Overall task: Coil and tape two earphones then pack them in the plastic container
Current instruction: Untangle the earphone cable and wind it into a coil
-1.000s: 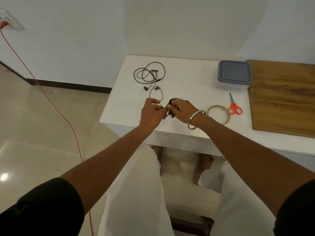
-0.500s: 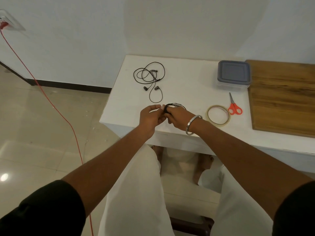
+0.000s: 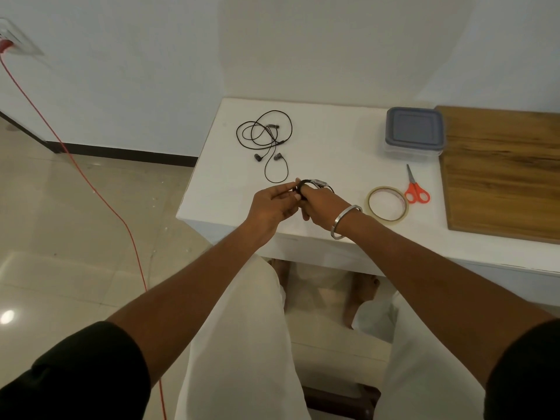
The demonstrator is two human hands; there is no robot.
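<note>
- Here, a black coil is gripped by the curled right hand.
- Its end is pinched by the left hand, over the table.

We see black earphones on the white counter, orange-handled scissors, a grey-lidded container, and a brown, wood-grained board at far right.

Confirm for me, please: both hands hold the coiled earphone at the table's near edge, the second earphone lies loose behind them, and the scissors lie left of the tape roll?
Not quite: in the head view the scissors lie right of the tape roll, not left. The rest stands: the left hand and right hand hold the coiled earphone at the table's near edge, and the second earphone lies loose behind them.
</note>
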